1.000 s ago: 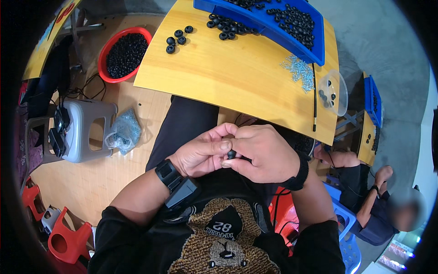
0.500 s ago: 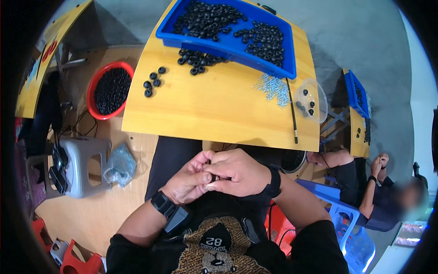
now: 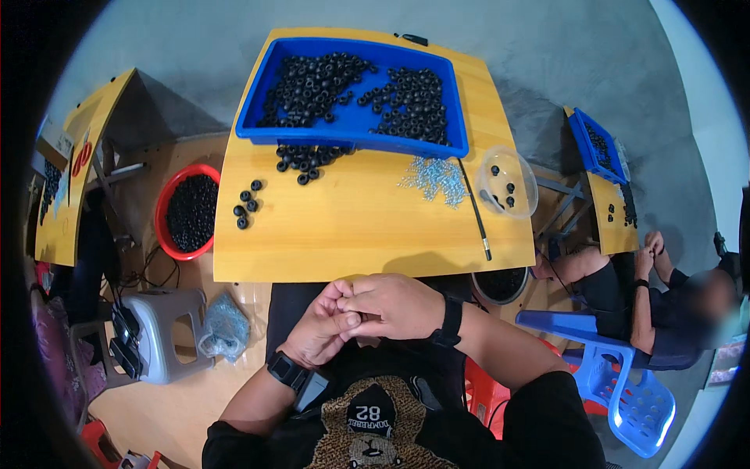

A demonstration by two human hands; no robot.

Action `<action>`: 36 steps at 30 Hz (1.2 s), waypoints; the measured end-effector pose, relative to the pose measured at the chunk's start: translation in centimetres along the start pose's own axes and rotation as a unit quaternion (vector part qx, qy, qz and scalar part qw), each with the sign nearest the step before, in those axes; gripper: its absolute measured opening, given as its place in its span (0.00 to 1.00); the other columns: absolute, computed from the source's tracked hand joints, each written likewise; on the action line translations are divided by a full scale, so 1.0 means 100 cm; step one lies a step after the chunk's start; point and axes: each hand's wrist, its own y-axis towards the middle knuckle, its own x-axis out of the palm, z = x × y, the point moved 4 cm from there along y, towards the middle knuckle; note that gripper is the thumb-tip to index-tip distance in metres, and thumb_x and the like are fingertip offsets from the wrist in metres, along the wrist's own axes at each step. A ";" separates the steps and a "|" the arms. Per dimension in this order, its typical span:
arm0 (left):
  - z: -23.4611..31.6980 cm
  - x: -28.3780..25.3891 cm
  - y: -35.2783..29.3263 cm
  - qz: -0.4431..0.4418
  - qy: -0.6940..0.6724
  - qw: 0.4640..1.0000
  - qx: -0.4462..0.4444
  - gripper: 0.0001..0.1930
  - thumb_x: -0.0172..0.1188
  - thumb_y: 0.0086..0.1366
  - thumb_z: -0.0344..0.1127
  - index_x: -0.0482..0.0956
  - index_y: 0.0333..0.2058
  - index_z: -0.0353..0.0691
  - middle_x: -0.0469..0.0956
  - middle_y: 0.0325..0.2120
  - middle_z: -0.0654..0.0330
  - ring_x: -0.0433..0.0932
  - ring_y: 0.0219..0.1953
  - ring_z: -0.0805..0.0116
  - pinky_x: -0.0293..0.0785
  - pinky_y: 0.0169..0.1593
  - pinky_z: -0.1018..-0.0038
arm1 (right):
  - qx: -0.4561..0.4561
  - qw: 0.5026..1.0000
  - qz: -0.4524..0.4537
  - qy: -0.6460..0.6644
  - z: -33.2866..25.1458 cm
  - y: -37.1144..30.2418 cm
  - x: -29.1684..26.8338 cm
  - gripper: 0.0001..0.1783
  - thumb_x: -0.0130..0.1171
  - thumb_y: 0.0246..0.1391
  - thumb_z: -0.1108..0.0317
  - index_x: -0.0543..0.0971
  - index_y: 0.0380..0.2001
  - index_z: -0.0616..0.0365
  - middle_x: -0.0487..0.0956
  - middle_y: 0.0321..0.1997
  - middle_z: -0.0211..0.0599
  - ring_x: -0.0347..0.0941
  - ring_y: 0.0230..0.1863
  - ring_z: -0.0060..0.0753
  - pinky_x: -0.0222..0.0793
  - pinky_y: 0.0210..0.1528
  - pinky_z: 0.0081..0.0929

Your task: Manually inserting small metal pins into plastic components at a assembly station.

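My left hand [image 3: 312, 334] and my right hand [image 3: 400, 307] meet in front of my chest, just off the near edge of the yellow table [image 3: 344, 250]. The fingers of both are pinched together at the fingertips. Whatever they hold is covered by the fingers. Beyond them, several black bead-like round parts [image 3: 251, 205] lie loose at the table's left. A heap of similar black parts [image 3: 308, 160] sits against the front of a blue tray [image 3: 348, 125], which holds many more. Small silvery-blue pieces [image 3: 437, 181] are piled right of centre.
A thin black rod [image 3: 476, 219] lies beside a clear plastic bowl [image 3: 531, 187] with several black parts. On the floor stand a red basin [image 3: 161, 211] of black pieces, a grey stool [image 3: 160, 336] and a clear bag [image 3: 225, 328]. Another person [image 3: 664, 313] sits at right.
The view has shifted, so the table and tray appear lower in it. A small dark piece that showed between my fingers is now hidden. My hands stay joined.
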 end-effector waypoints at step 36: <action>0.017 0.025 0.025 0.002 -0.006 1.000 -0.019 0.11 0.56 0.65 0.32 0.72 0.46 0.39 0.76 0.39 0.60 0.74 0.33 0.75 0.72 0.36 0.80 | 0.098 0.975 0.139 0.144 0.009 -0.010 -0.038 0.14 0.68 0.43 0.69 0.82 0.37 0.55 0.71 0.21 0.29 0.67 0.22 0.20 0.61 0.24 0.19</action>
